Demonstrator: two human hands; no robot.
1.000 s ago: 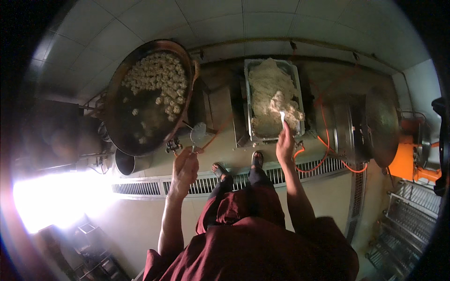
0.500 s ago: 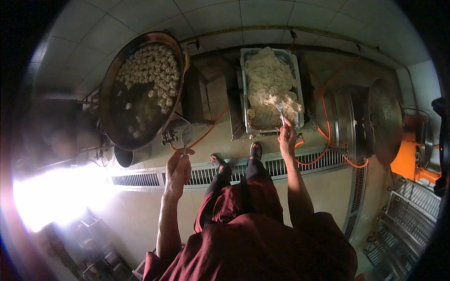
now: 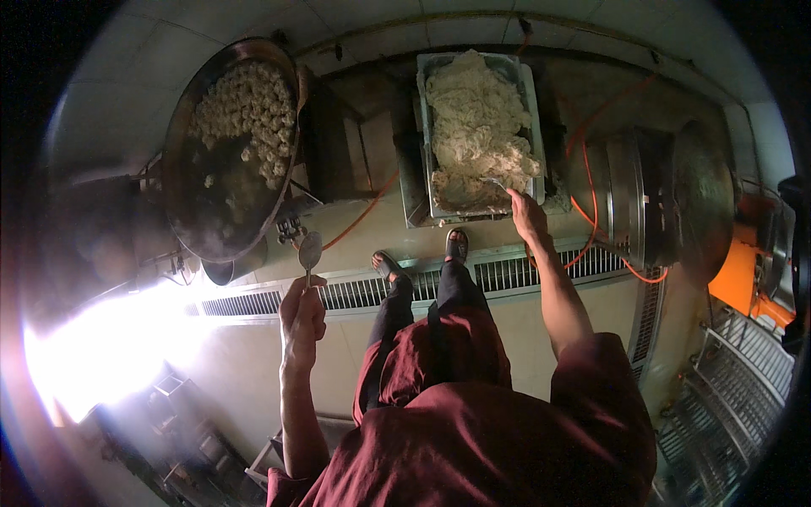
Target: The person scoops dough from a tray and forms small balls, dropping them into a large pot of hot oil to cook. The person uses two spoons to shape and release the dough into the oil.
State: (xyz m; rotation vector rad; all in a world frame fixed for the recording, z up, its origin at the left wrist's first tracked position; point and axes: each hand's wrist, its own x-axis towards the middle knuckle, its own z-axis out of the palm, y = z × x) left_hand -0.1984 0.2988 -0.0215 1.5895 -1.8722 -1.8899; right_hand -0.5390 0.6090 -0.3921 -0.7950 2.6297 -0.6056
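Observation:
My left hand (image 3: 302,314) is closed around the handle of a metal spoon (image 3: 310,248), its bowl pointing away from me beside the big pan. At the near right corner of a metal tray (image 3: 427,152), my right hand (image 3: 528,215) grips a second spoon (image 3: 497,182) whose head dips at the edge of the pale, lumpy dough mixture (image 3: 477,114). That spoon's bowl is hard to make out against the mixture. To the left, a wide round pan (image 3: 187,228) holds dark liquid with many pale balls (image 3: 245,110) bunched at its far side.
Orange hoses (image 3: 363,218) run over the floor near the stands. A floor drain grate (image 3: 359,292) crosses in front of my feet. At right are a large dark wok (image 3: 705,203), an orange object (image 3: 737,275) and a wire rack (image 3: 735,397). Glare fills the left side.
My left hand has moved a little left and nearer to me with its spoon. My right hand has shifted slightly right, its spoon now lower and more slanted in the mixture.

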